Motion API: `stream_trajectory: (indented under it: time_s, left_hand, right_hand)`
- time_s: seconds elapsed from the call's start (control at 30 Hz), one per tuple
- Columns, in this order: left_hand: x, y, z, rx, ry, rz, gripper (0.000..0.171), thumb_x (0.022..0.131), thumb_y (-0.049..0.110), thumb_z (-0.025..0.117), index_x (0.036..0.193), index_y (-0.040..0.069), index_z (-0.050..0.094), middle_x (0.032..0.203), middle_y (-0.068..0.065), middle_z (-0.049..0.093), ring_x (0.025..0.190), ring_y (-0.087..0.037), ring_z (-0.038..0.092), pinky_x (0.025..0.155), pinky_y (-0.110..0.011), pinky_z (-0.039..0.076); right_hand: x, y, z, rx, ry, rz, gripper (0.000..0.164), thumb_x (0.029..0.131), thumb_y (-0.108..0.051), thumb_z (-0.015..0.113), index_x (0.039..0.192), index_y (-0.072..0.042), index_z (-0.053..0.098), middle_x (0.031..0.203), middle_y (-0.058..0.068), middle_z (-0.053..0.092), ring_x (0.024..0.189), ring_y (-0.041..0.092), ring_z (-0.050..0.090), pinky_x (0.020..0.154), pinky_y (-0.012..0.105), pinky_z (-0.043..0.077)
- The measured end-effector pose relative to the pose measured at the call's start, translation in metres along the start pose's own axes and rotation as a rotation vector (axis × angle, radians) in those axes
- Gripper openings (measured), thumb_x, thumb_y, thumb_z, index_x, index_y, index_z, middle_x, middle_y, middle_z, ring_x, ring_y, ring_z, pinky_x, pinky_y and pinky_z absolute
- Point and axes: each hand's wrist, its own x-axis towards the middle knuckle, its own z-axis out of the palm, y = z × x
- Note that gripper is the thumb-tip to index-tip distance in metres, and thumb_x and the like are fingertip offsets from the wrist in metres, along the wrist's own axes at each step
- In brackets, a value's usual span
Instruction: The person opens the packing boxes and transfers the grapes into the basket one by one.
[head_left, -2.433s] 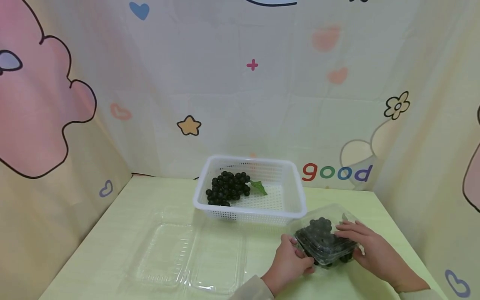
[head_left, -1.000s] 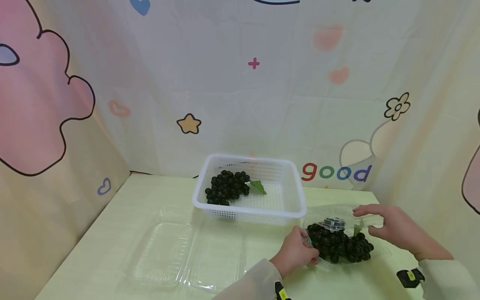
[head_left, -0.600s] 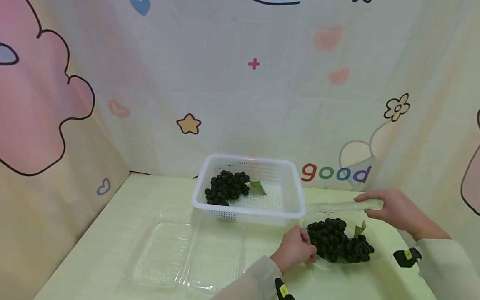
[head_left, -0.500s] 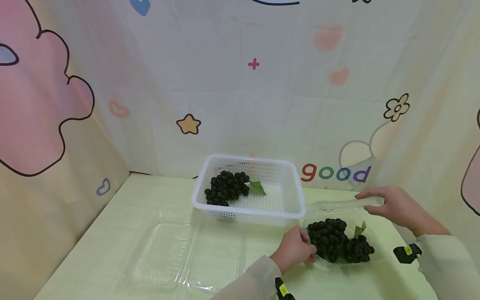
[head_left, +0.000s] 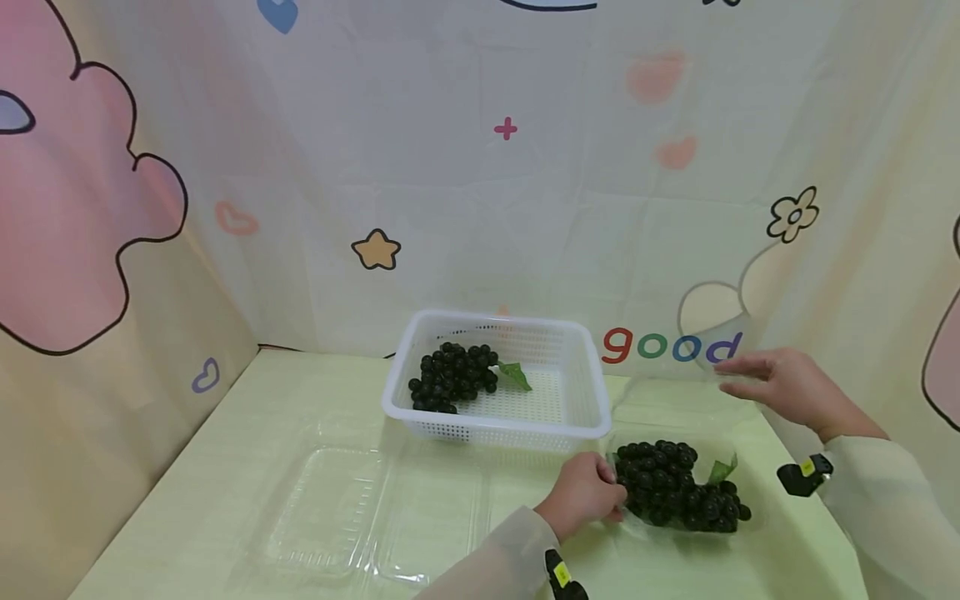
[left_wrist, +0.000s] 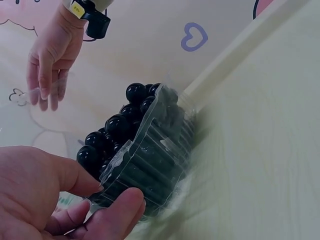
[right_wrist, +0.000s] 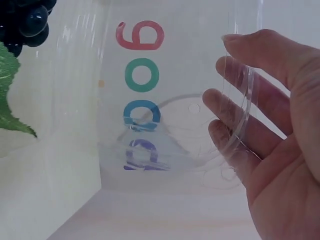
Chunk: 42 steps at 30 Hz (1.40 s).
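A clear plastic clamshell box (left_wrist: 157,162) sits at the right of the table, its hinged lid (right_wrist: 192,127) raised. Dark grapes (head_left: 667,487) with a green leaf (head_left: 723,469) fill its base. My left hand (head_left: 581,496) pinches the near left rim of the base between thumb and fingers. Up at the back right, my right hand (head_left: 795,387) holds the lid's free edge, thumb on one side and fingers seen through the plastic on the other. In the left wrist view, grapes rise above the rim.
Behind and left stands a white perforated basket (head_left: 495,426) with another bunch of dark grapes (head_left: 453,379) and a leaf. A second clear clamshell (head_left: 322,512) lies unfolded on the left of the pale table (head_left: 195,500). A printed curtain (head_left: 450,167) closes off the back and sides.
The lid, earlier down over the grapes, has swung up and back with my right hand, which moved up and away. My left hand stays at the box's left rim.
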Motion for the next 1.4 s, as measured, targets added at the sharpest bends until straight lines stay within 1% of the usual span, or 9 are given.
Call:
stream_trajectory:
  time_s: [0.2,0.43,0.57,0.73,0.9,1.0,1.13,1.27,1.4]
  left_hand:
    - [-0.004,0.002,-0.007,0.035,0.022,0.021,0.023,0.089,-0.003,0.07,0.081,0.009,0.052,0.079,-0.004,0.055,0.066,-0.025,0.074,0.068,-0.036,0.062]
    - [-0.008,0.004,-0.015,0.181,0.081,0.061,0.027,0.085,0.0,0.076,0.077,0.009,0.052,0.072,-0.002,0.057,0.057,-0.016,0.069,0.056,-0.028,0.057]
    - [-0.009,0.004,-0.023,0.255,0.099,0.105,0.029,0.083,0.001,0.077,0.072,0.01,0.052,0.066,0.001,0.056,0.053,-0.014,0.065,0.051,-0.024,0.051]
    - [-0.009,0.003,-0.035,0.371,0.122,0.17,0.028,0.082,0.005,0.077,0.069,0.012,0.054,0.063,0.004,0.055,0.052,-0.009,0.057,0.051,-0.022,0.046]
    - [-0.007,0.0,-0.041,0.468,0.13,0.206,0.032,0.081,0.005,0.073,0.062,0.016,0.049,0.057,0.007,0.046,0.05,-0.008,0.043,0.049,-0.021,0.036]
    - [-0.008,-0.001,-0.045,0.495,0.119,0.204,0.044,0.081,0.003,0.068,0.056,0.019,0.036,0.051,0.009,0.03,0.046,-0.008,0.028,0.047,-0.022,0.026]
    - [-0.009,-0.001,-0.049,0.524,0.12,0.212,0.053,0.08,0.0,0.063,0.056,0.022,0.021,0.054,0.009,0.012,0.049,-0.009,0.012,0.049,-0.024,0.015]
    - [-0.012,0.0,-0.054,0.551,0.128,0.2,0.056,0.082,0.0,0.064,0.057,0.022,0.019,0.056,0.009,0.009,0.051,-0.009,0.009,0.05,-0.025,0.014]
    - [-0.013,0.0,-0.058,0.57,0.132,0.183,0.058,0.083,0.0,0.065,0.057,0.022,0.019,0.056,0.009,0.008,0.051,-0.01,0.008,0.05,-0.026,0.014]
  right_hand:
    - [0.01,0.001,-0.001,0.001,0.005,0.046,0.048,0.097,-0.034,0.071,0.13,0.001,0.068,0.123,0.025,0.071,0.115,0.047,0.066,0.093,0.063,0.055]
    - [0.019,0.007,0.006,0.028,0.021,0.096,0.048,0.096,-0.036,0.072,0.126,0.002,0.07,0.11,0.019,0.077,0.105,0.042,0.07,0.09,0.062,0.056]
    - [0.021,0.014,0.012,0.045,0.023,0.129,0.047,0.097,-0.035,0.072,0.127,0.002,0.069,0.112,0.021,0.076,0.108,0.045,0.068,0.092,0.063,0.054]
    - [0.022,0.024,0.021,0.046,0.014,0.172,0.04,0.098,-0.029,0.07,0.122,0.003,0.07,0.117,0.027,0.072,0.11,0.049,0.065,0.09,0.062,0.056]
    - [0.019,0.039,0.033,0.081,0.008,0.21,0.032,0.096,-0.022,0.071,0.116,0.003,0.072,0.11,0.023,0.075,0.105,0.044,0.067,0.085,0.056,0.058]
    - [0.017,0.049,0.04,0.1,-0.009,0.219,0.031,0.095,-0.021,0.071,0.115,0.002,0.073,0.106,0.019,0.077,0.102,0.04,0.069,0.084,0.054,0.059]
    - [0.015,0.06,0.049,0.138,-0.063,0.227,0.032,0.095,-0.019,0.071,0.117,0.004,0.071,0.107,0.019,0.076,0.1,0.036,0.071,0.082,0.048,0.06]
    - [0.013,0.068,0.06,0.165,-0.103,0.225,0.033,0.096,-0.016,0.07,0.119,0.006,0.07,0.111,0.023,0.075,0.098,0.034,0.072,0.079,0.041,0.061]
    - [0.011,0.074,0.072,0.192,-0.126,0.249,0.033,0.096,-0.015,0.07,0.12,0.007,0.07,0.111,0.023,0.075,0.094,0.03,0.072,0.08,0.041,0.061]
